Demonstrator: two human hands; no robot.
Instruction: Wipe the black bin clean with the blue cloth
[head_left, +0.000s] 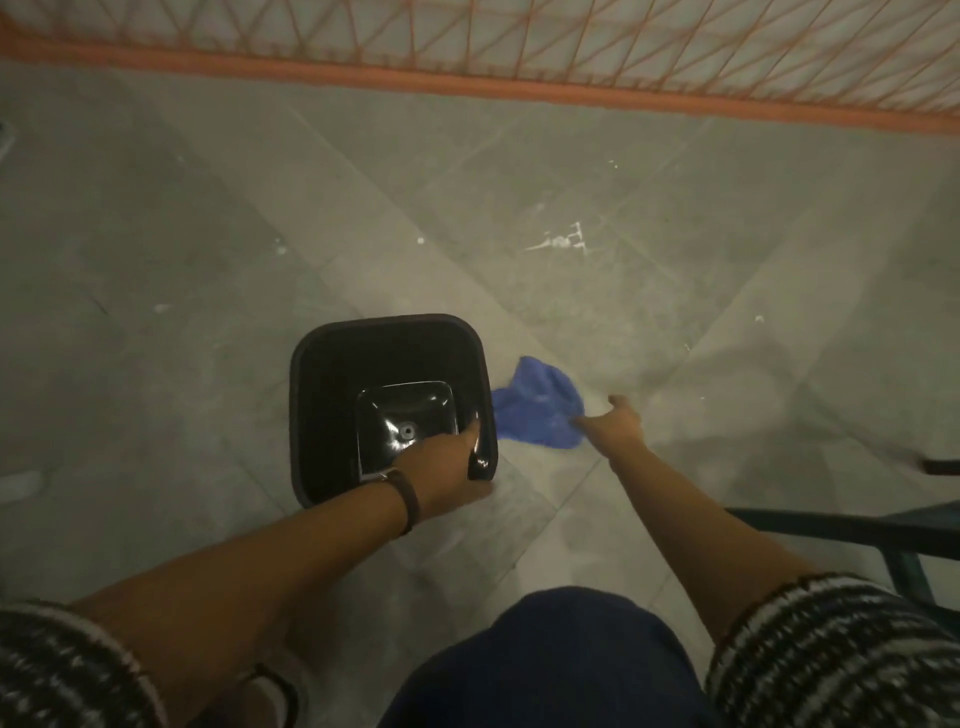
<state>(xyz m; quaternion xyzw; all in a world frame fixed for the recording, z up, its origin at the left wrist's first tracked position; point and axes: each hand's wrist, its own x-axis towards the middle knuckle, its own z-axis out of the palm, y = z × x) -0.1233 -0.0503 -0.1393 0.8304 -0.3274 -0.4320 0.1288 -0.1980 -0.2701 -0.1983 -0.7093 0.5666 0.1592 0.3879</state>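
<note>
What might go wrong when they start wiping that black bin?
The left hand holds the black bin by one corner of its rim only, so a hard wipe might tip or slide it. The blue cloth is in the right hand beside the bin, low by the floor with its white specks; it might pick up grit and smear it on.

An orange mesh fence (519, 47) edges the grey floor (208, 234).
</note>
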